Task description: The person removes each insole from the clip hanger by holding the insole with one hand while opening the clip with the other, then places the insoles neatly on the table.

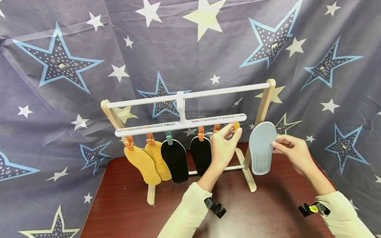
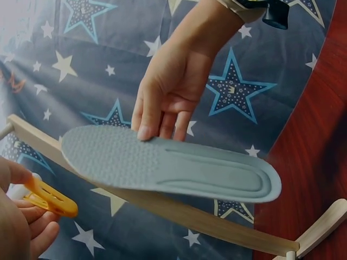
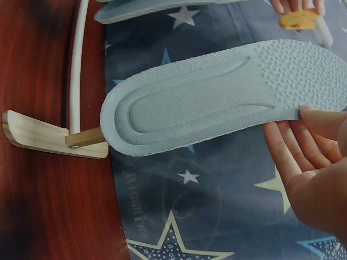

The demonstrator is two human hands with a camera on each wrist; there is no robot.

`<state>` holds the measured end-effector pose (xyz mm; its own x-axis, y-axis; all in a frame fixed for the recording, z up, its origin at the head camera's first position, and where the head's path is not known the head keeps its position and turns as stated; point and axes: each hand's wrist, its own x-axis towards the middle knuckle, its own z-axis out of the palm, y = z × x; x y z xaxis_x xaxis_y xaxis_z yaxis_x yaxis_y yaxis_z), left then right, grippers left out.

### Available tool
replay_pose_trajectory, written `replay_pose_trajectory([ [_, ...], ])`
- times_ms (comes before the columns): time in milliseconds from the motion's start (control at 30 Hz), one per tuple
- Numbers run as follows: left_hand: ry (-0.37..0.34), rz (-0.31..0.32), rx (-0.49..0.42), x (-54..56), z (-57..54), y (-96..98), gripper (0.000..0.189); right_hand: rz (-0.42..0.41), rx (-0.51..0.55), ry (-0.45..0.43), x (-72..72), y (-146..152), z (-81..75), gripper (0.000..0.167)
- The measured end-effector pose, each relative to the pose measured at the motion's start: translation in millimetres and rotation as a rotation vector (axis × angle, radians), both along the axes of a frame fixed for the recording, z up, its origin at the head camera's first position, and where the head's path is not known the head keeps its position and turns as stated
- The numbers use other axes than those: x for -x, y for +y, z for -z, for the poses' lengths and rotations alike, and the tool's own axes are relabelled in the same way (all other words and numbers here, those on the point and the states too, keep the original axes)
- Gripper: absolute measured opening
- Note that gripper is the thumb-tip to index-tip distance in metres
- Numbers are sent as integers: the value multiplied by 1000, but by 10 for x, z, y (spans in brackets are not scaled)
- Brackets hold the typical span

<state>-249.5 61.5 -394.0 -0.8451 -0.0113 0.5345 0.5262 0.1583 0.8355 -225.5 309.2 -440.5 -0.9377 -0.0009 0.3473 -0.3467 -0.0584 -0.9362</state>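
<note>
My left hand point(image 1: 222, 148) pinches a yellow clip point(image 1: 237, 126) at the right end of a white hanger bar point(image 1: 210, 122). In the left wrist view the clip point(image 2: 57, 199) has nothing in its mouth. At the right, my right hand point(image 1: 294, 153) holds a light grey-blue insole point(image 1: 261, 149) by its side edge, thumb on the textured face. This insole hangs upright, wide end up, apart from the clip. Yellow insoles point(image 1: 141, 166) and black insoles point(image 1: 176, 162) hang from orange and teal clips along the bar. Another grey insole point(image 3: 162, 10) shows partly in the right wrist view.
The hanger hooks over the white top rod point(image 1: 224, 92) of a rack with wooden legs point(image 1: 264, 102). Beneath it lies a dark red table point(image 1: 124, 208). A star-patterned cloth point(image 1: 207, 60) covers the wall behind. Right of the bar's end stands a wooden rack leg.
</note>
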Motion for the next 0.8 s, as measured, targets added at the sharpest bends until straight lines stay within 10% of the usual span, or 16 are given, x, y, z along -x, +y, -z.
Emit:
replay_pose_trajectory([
  [400, 0, 52, -26, 11, 54, -12, 31, 10, 180, 14, 28, 229, 53, 26],
  [800, -59, 68, -64, -5, 57, 6, 33, 52, 138, -275, 200, 392, 345, 29],
])
